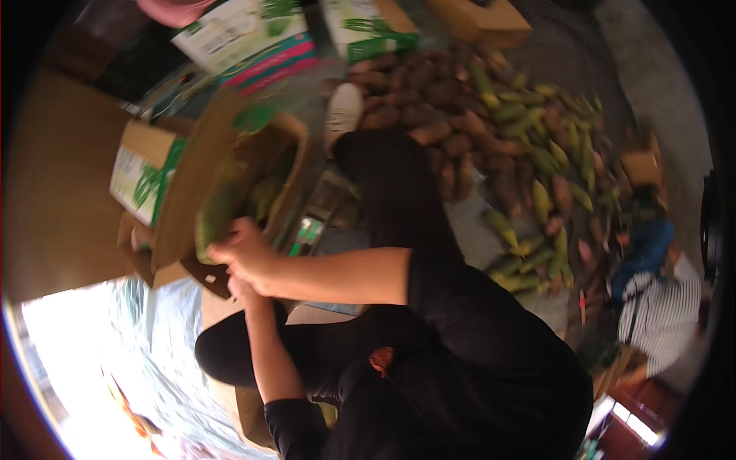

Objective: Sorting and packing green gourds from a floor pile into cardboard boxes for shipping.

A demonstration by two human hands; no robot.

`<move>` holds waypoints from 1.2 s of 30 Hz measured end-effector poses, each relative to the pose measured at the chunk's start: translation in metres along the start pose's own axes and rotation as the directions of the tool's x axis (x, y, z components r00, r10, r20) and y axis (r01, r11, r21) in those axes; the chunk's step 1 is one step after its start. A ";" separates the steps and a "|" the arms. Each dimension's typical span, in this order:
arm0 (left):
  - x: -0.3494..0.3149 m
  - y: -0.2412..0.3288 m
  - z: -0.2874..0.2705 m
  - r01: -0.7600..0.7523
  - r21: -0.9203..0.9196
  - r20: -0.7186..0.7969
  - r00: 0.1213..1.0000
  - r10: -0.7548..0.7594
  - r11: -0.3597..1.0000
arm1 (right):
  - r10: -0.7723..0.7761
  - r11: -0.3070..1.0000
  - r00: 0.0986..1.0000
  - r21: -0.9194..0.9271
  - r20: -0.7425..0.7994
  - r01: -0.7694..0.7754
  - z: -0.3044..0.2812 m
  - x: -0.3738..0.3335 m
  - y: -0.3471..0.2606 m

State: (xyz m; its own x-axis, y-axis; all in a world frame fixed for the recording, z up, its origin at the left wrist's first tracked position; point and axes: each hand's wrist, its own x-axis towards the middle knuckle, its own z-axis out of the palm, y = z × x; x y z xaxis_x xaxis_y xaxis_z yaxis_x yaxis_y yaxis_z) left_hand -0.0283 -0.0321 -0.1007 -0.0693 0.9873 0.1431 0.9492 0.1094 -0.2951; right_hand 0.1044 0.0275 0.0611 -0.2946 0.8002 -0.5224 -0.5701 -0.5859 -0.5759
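Note:
Over the near end of an open cardboard box [295, 157], my two hands meet close together. My right hand [249, 251] is closed around the lower end of a long green ear of corn in its husk [217, 213], which slants into the box and is blurred. Just below it, my left hand [241, 290] is partly covered by the right; its fingers are smeared and hidden. Inside the box lie more green ears [267, 192], dim and unsharp.
Brown tubers [422, 115] and green-husked corn [540, 161] are heaped on the floor at the right. White-and-green cartons [245, 38] stand at the back. A person in a striped shirt [659, 314] is at the far right. Pale plastic sheeting [161, 345] lies at lower left.

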 end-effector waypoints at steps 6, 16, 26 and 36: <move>0.031 0.040 -0.077 0.057 -0.187 0.128 0.991 -0.033 0.981 | -0.161 0.971 0.971 -0.150 0.175 0.188 -0.024 0.001 -0.028; 0.033 0.038 -0.099 0.070 -0.393 0.185 0.983 0.004 0.917 | -0.670 0.609 0.734 -0.483 0.112 0.630 -0.230 -0.058 -0.207; 0.039 0.043 -0.088 0.058 -0.548 0.190 0.980 0.056 0.835 | -0.605 0.525 0.429 -0.741 -0.671 -0.418 -0.610 -0.118 -0.127; 0.035 0.023 -0.085 0.056 -0.556 0.184 0.981 0.056 0.829 | -0.403 0.236 0.483 -0.598 -0.777 -0.766 -0.647 -0.123 -0.062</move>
State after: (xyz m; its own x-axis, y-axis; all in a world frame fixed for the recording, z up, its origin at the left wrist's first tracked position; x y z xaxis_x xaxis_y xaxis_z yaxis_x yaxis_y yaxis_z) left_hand 0.0173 -0.0051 -0.0222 -0.0708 0.9962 -0.0498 0.9540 0.0822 0.2884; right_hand 0.6723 -0.1175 -0.2457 0.6839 0.5230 -0.5087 0.5499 -0.8277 -0.1116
